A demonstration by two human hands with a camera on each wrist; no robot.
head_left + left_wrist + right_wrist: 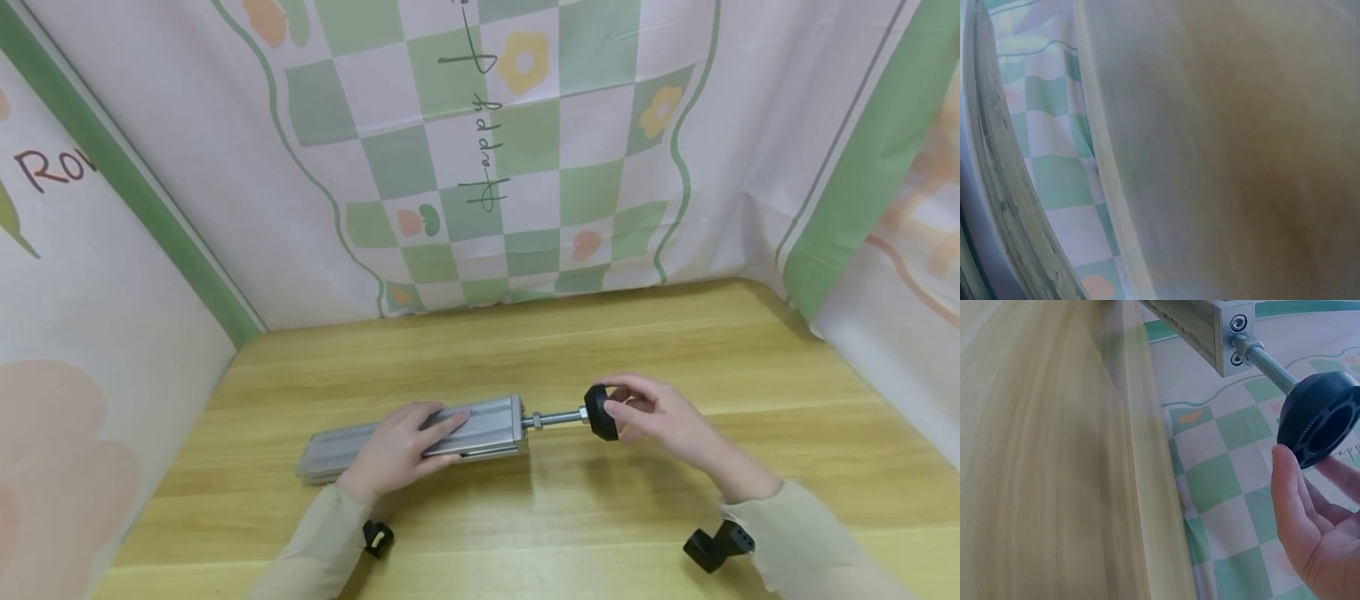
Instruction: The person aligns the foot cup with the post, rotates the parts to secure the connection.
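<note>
Up top, the head camera looks forward and down from the near side, widest of the three, taking in left hand (397, 450), right hand (663, 415) and the surface (562, 525) through to its far edge. Now the left wrist camera: low, rolled sideways, the metal profile (491, 423) tight against its left margin. And the right wrist camera, rolled too, sits close, sharing the black foot (599, 413) with the head view! All three catch far edge and checked cloth (528, 192).
</note>
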